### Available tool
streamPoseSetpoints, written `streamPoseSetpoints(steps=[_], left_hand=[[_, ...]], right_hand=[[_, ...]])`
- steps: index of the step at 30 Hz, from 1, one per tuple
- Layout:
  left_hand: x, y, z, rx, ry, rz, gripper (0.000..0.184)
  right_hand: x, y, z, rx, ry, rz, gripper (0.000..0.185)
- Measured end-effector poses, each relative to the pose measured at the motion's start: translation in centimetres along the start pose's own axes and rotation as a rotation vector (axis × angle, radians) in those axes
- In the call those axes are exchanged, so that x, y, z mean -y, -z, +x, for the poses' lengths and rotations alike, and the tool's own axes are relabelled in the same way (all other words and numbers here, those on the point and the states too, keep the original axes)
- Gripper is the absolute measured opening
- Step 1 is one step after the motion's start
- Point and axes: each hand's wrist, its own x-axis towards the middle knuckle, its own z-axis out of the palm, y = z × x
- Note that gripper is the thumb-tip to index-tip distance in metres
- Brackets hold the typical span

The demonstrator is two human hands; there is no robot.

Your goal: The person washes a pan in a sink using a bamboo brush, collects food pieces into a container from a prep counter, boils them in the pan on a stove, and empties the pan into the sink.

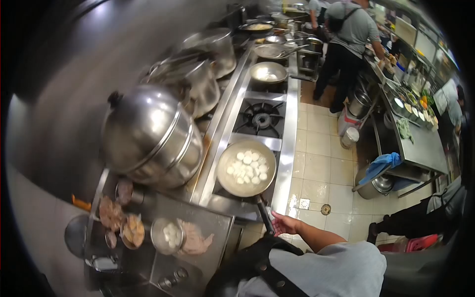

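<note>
A frying pan (224, 171) sits on the nearest burner of the steel stove, with several round white pieces (247, 167) inside. Its black handle (264, 214) points toward my body. My right hand (284, 223) is just right of the handle's end; its fingers are partly spread, and contact with the handle or stove edge is unclear. My left hand does not show. On the steel counter to the left stand a bowl of white pieces (171, 235), some pale raw meat (197, 239) and a bowl of orange-toned pieces (132, 231).
A large steel pot (148, 133) stands left of the stove. Farther burners hold another pan (268, 73). Co-workers (352, 29) stand at the back and right. A prep table (423, 148) with a blue bag (383, 163) is across the tiled floor (316, 163).
</note>
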Motion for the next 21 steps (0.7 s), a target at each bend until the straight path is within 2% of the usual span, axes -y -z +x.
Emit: streamPoseSetpoints(steps=[1,3,4,5,6,7,9,11,13,15,16,19,21], left_hand=[[1.7,-0.5,-0.2,-0.001,0.029,-0.015,0.018],[6.7,-2.3,0.2,-0.004,0.059,-0.114,0.016],[9.8,-3.3,0.9,0.029,0.085,-0.404,0.016],[9.8,-3.3,0.1,-0.100,-0.056,-0.267,0.013],[7.7,-1.9,-0.5,-0.013,0.098,-0.211,0.012],[6.9,-0.7,-0.3,0.068,0.110,0.001,0.018],[6.5,-0.6,-0.5,0.050,0.282,-0.312,0.018],[5.2,0.5,-0.7,0.063,0.316,-0.326,0.017],[5.6,0.7,-1.2,0.074,0.342,-0.346,0.017],[6.1,0.8,-1.0,0.054,0.395,-0.454,0.015],[5.9,1.0,-1.0,0.044,0.413,-0.451,0.015],[6.7,1.5,-2.1,0.062,0.394,-0.462,0.012],[7.4,1.0,-2.8,-0.014,0.345,-0.571,0.011]], right_hand=[[-0.7,-1.3,-0.2,0.082,0.056,-0.051,0.054],[-0.9,-3.6,-0.2,0.078,0.089,-0.048,0.048],[-1.0,-3.8,0.4,0.047,0.091,-0.027,0.042],[-1.5,-3.5,1.2,-0.032,0.086,0.020,0.037],[-1.8,-3.2,1.6,-0.063,0.091,0.039,0.030],[-1.7,-3.8,1.2,-0.089,0.102,0.083,0.025],[-1.2,-4.8,1.2,-0.167,0.109,0.074,0.020],[-0.4,-5.2,1.6,-0.193,0.137,0.106,0.015],[0.2,-5.2,1.8,-0.232,0.117,0.126,0.014],[0.1,-3.8,2.9,-0.103,0.107,0.096,0.017],[0.5,-4.9,2.6,-0.218,0.099,0.010,0.013],[1.8,-6.8,2.3,-0.315,0.096,-0.027,0.015],[1.6,-4.3,3.9,-0.282,0.091,-0.079,0.027]])
